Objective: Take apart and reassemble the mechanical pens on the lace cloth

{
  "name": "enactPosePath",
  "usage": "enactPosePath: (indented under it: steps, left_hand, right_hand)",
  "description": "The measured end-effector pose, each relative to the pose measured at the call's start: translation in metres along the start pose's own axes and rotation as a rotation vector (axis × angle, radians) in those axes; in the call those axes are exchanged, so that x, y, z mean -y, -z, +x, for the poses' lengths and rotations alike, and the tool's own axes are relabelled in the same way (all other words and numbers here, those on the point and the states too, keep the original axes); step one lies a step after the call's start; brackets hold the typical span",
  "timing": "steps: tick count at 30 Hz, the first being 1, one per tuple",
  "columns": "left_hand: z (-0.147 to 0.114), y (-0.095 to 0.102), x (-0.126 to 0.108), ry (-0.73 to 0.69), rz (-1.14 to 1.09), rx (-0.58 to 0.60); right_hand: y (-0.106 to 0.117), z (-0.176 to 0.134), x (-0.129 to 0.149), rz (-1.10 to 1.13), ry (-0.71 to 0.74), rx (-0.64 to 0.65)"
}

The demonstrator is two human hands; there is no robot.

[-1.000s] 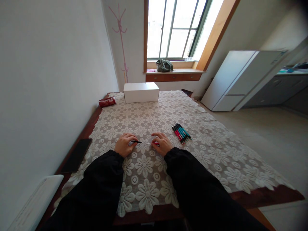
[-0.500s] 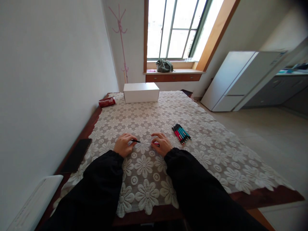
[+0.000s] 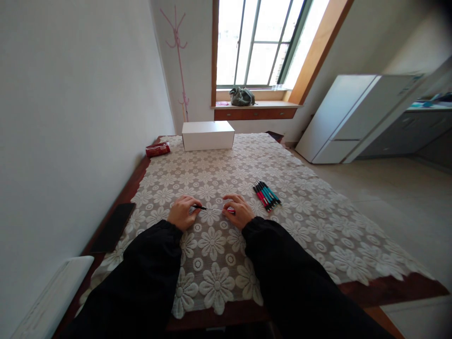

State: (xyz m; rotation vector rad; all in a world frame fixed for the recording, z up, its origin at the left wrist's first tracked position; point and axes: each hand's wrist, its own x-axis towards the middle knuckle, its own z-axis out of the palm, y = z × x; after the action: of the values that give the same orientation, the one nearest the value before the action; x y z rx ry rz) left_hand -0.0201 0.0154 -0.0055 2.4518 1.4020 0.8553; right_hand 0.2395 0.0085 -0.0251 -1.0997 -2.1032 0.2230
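My left hand (image 3: 184, 213) pinches a slim black pen part (image 3: 199, 207) between thumb and fingertips, just above the tablecloth. Opposite it, my right hand (image 3: 238, 211) is closed on a red pen barrel (image 3: 230, 211), mostly covered by the fingers. A thin pale rod, like a refill (image 3: 214, 210), spans the gap between the two parts; whether it enters the barrel is too small to tell. To the right of my right hand, several pens (image 3: 266, 195) with red, teal and black barrels lie side by side.
A floral lace tablecloth (image 3: 216, 282) covers the wooden table. At the far end sit a white box (image 3: 208, 140) and a red packet (image 3: 157, 149). A dark flat phone-like slab (image 3: 113, 228) lies along the left edge, near a white object (image 3: 56, 296) by the wall.
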Motion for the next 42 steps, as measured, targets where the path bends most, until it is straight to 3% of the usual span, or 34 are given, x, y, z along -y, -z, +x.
enactPosePath:
  steps: [7, 21, 29, 42]
  left_hand:
    - [0.0, 0.001, -0.004, -0.012, -0.001, 0.008]
    - [-0.001, 0.001, -0.009, -0.172, -0.082, 0.065]
    - [-0.003, 0.006, -0.019, -0.306, -0.098, 0.066]
    - [-0.005, 0.008, -0.031, -0.299, -0.132, 0.04]
  right_hand:
    - [0.001, 0.0, 0.0, 0.007, 0.004, 0.014]
    - [0.001, 0.0, 0.005, 0.048, 0.066, 0.037]
    - [0.004, 0.002, 0.012, 0.102, 0.196, 0.076]
    - [0.011, 0.003, 0.021, 0.119, 0.231, 0.064]
